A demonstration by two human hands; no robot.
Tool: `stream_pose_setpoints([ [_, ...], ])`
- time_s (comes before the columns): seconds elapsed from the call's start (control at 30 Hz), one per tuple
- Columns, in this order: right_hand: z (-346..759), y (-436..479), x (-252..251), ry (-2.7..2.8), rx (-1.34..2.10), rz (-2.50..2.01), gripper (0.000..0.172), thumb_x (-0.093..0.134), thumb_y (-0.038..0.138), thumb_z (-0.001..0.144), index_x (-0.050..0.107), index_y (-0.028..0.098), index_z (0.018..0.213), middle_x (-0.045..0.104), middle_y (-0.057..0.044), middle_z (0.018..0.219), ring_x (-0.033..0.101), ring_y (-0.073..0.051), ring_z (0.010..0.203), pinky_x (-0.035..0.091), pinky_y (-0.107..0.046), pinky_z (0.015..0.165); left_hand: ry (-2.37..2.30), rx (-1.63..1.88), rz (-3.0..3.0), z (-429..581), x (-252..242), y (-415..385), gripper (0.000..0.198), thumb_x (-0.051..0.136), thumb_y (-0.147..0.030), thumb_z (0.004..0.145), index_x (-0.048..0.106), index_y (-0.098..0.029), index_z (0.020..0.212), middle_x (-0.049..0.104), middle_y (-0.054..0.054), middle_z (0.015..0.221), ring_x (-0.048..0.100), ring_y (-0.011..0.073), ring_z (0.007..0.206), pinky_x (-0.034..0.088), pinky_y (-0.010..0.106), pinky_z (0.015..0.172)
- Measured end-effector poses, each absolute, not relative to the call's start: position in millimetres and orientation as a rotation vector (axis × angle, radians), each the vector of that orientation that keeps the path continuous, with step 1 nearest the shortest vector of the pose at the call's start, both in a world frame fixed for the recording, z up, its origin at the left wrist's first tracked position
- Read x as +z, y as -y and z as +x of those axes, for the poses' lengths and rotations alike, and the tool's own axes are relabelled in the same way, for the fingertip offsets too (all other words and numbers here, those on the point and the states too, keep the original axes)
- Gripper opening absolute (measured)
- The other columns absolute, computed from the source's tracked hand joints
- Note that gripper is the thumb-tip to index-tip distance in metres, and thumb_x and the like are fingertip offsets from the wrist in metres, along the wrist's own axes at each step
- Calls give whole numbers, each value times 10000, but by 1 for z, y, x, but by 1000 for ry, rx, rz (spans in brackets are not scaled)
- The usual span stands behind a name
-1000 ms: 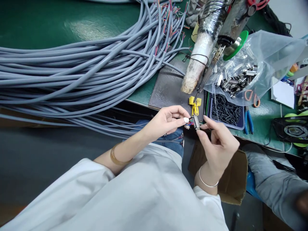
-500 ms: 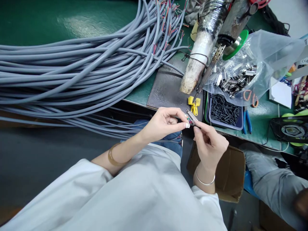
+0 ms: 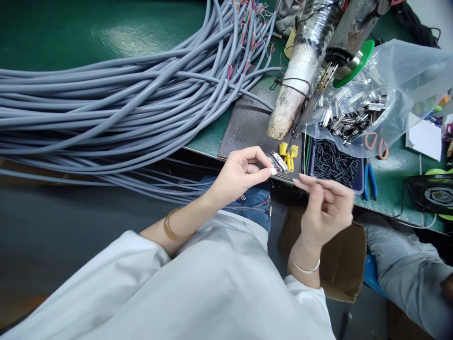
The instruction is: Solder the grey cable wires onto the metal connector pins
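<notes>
Connector (image 3: 280,162) shiny metal; cables (image 3: 141,97) smooth plastic; tabletop (image 3: 130,40) glossy.

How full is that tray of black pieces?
Not empty: black pieces hide the bottom of the tray; their depth cannot be told.

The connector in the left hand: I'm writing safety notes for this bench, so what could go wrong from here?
Only the left hand appears to grip the connector, near the edge of the green table, so it might slip and fall.

What looks like a soldering iron points down close by; if hot, which can't be seen, it could burn fingers.

The coloured wires by the fingertips are thin and might get bent or pulled.
</notes>
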State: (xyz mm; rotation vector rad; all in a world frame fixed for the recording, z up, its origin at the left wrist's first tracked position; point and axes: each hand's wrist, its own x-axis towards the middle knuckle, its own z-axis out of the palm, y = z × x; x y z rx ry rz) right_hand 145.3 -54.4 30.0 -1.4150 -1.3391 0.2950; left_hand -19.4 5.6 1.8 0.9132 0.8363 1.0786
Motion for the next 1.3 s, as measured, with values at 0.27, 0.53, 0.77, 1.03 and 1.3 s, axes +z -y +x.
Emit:
stream_pose_setpoints([
  [0.27, 137, 30, 11, 1433, 494, -1407, 116, 677, 275, 922, 592, 221, 866, 793, -78, 1098, 773, -199, 1017, 656, -339, 814, -977, 1214, 1064, -12, 4, -10, 132, 764, -185, 763, 639, -152, 735, 671, 27, 800, 559, 67, 612, 365, 164, 485],
  [0.53, 139, 18, 15, 1461, 480, -1411, 110, 656, 281, 929, 580, 224, 873, 784, -82, 1140, 774, -203, 1017, 661, -348, 826, -1034, 1243, 1072, -6, 6, -18, 149, 776, -234, 781, 651, -159, 748, 668, 14, 784, 552, 67, 581, 403, 179, 496],
  [0.77, 139, 12, 19, 1471, 460, -1363, 55, 691, 227, 906, 646, 229, 875, 789, -56, 1122, 775, -206, 1006, 662, -354, 844, -1046, 1313, 1082, -3, 12, -18, 113, 765, -213, 785, 672, -156, 756, 673, 4, 798, 540, 54, 585, 400, 173, 500],
  [1.03, 139, 10, 24, 1656, 228, -1353, 73, 680, 185, 915, 696, 256, 924, 797, -26, 1090, 778, -212, 1009, 659, -364, 835, -1034, 1262, 1023, -5, 13, -20, 182, 803, -261, 763, 652, -161, 757, 648, -10, 746, 431, 21, 473, 301, 171, 415],
  [1.3, 142, 18, 17, 1764, 67, -1344, 113, 687, 157, 897, 618, 243, 873, 806, -10, 1078, 794, -173, 929, 642, -268, 785, -999, 1195, 1022, -10, 8, -19, 138, 774, -159, 736, 636, -146, 738, 676, 9, 767, 473, 27, 504, 307, 158, 434],
])
